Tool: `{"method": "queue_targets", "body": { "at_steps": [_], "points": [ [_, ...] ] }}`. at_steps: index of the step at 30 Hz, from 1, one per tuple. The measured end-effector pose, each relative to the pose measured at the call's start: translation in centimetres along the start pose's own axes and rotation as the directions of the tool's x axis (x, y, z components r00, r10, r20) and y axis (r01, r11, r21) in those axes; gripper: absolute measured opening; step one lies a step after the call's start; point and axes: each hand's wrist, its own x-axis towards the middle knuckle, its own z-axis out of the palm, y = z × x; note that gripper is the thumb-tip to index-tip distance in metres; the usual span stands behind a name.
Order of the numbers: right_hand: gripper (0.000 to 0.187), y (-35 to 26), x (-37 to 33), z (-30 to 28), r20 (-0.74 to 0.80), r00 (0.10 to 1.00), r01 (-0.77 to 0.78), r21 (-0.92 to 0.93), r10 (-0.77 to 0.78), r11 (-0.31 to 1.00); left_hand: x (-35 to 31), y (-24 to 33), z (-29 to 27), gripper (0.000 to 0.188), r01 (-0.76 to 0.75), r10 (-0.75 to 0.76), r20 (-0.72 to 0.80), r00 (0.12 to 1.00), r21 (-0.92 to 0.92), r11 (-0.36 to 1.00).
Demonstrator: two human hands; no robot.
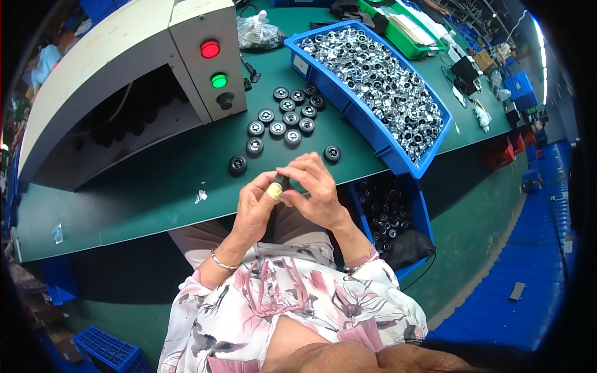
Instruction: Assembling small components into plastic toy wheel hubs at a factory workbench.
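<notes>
Your left hand (255,200) and right hand (314,193) together, pinching a small black part (283,181) between them, likely to steady it; black wheels (277,128) spread beyond on green table (155,198), seemingly within reach.

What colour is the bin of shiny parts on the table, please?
The bin is blue, clearest in the head view.

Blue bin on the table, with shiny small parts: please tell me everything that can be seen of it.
The blue bin is long, rectangular and open-topped, plastic by its look, with a projecting rim and a pale label on its outer side. It is filled with many small, shiny, silvery parts with dark portions. It stands upright on the green table, slanting, its near end at the table's edge. Neither the left hand nor the right hand touches it.
</notes>
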Motion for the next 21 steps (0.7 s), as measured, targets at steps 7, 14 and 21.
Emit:
{"method": "queue_targets", "body": {
  "at_steps": [7, 14, 21],
  "points": [
    [0.057, -0.9, 0.8, -0.5, 0.016, 0.999, -0.027, -0.025, 0.028, 0.999, 0.0, 0.4, 0.0, 0.038, 0.045, -0.046, -0.011, 0.999, -0.113, 0.993],
    [0.055, -1.2, 0.4, -0.1, 0.035, 0.999, -0.020, -0.158, 0.026, 0.987, -0.3, 0.2, 1.0, 0.035, 0.013, -0.013, -0.044, 0.999, -0.017, 1.000],
    [0.053, -2.2, 0.5, 0.9, 0.058, 0.998, 0.031, -0.305, -0.014, 0.952, -1.1, -0.1, 0.2, 0.032, 0.014, 0.025, -0.105, 0.994, 0.352, 0.936]
  ]
}}
